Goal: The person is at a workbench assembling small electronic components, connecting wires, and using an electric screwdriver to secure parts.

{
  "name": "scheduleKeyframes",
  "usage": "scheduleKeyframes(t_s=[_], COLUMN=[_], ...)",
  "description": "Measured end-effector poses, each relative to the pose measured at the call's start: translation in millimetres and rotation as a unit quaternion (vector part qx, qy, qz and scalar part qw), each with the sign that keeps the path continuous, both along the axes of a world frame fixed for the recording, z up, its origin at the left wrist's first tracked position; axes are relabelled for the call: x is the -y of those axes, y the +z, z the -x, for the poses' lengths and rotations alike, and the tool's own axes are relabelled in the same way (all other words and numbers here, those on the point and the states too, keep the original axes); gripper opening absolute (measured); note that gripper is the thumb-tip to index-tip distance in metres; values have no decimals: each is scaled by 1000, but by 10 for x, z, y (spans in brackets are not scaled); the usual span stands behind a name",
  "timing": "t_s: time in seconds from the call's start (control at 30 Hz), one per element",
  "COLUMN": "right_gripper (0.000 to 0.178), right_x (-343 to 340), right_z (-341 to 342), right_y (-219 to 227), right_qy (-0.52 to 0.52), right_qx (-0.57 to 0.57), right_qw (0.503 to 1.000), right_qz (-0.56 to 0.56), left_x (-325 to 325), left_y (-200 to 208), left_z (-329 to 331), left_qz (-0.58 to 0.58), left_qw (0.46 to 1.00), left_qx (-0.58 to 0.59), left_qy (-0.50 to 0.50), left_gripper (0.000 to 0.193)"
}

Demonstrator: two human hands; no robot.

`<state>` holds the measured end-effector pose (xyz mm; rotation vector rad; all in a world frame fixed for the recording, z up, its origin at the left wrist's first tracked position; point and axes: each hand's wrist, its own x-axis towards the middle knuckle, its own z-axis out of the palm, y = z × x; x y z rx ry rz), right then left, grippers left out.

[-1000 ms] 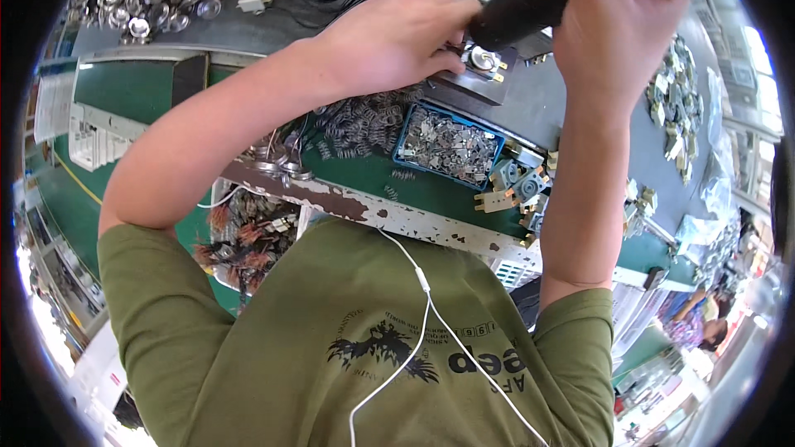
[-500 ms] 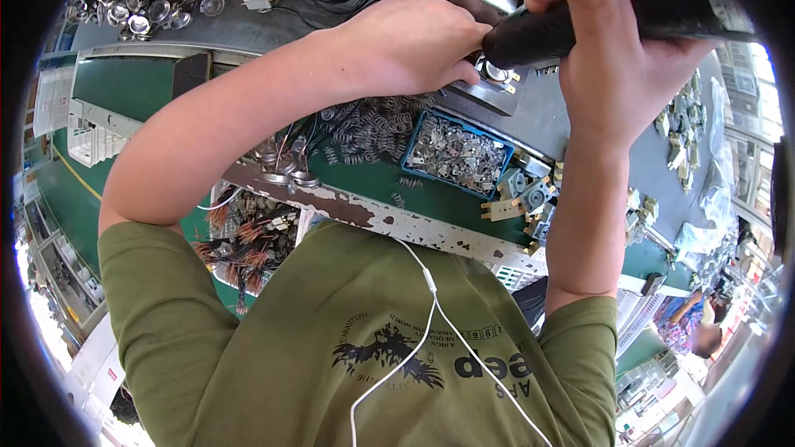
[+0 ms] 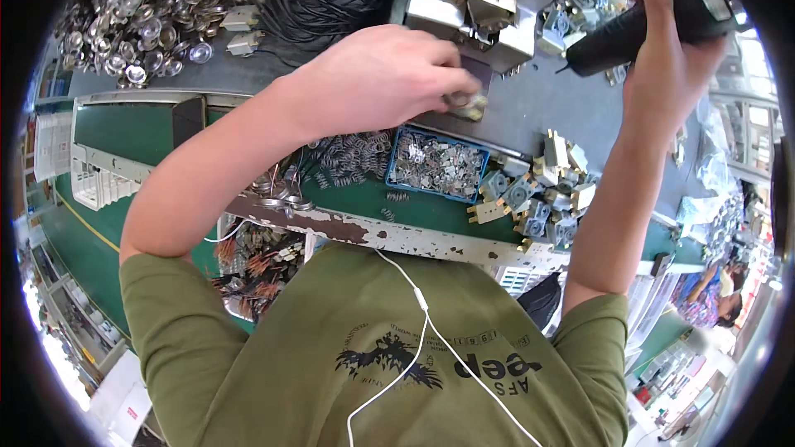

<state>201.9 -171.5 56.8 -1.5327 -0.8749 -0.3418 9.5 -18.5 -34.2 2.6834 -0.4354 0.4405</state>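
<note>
My left hand (image 3: pixel 393 74) pinches a small part with brass-coloured terminals (image 3: pixel 474 108) at its fingertips, blurred and half hidden by the fingers. It hovers over the grey worktop, just in front of a metal fixture (image 3: pixel 431 12) that has a white block with slots in it. Off to the right, my right hand (image 3: pixel 675 62) is wrapped round a black electric screwdriver (image 3: pixel 613 40). The screwdriver's thin bit points left and down, touching nothing. Below my left hand stands a blue tray (image 3: pixel 439 164) of small metal clips.
Coil springs (image 3: pixel 352 157) lie left of the tray; white and grey switch housings (image 3: pixel 538 199) are piled to its right. Round metal cups (image 3: pixel 145 29) heap up at the far left beside black cables (image 3: pixel 323 8). Another person (image 3: pixel 704 298) is at the far right.
My right hand has drawn the screwdriver right, off the fixture area. My left hand has lifted the small part out from under the screwdriver's tip. The whole view has shifted slightly.
</note>
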Motion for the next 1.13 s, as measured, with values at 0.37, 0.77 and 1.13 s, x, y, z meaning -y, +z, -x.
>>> scheduleKeyframes(t_s=[0.37,0.77,1.13], right_gripper=[24,33,51], right_x=[549,550,767], right_z=[-93,-296,-571], right_y=[-561,-1075,-1070], right_qy=[23,16,22], right_qx=[225,255,155], right_qw=[971,839,862], right_qz=[75,480,482], left_x=[-332,-896,-237], left_y=[480,742,-37], left_z=[237,74,190], left_qz=[-64,-293,-242], left_qw=[976,884,961], left_qx=[67,214,-40], left_qy=[196,295,130], left_gripper=[24,21,8])
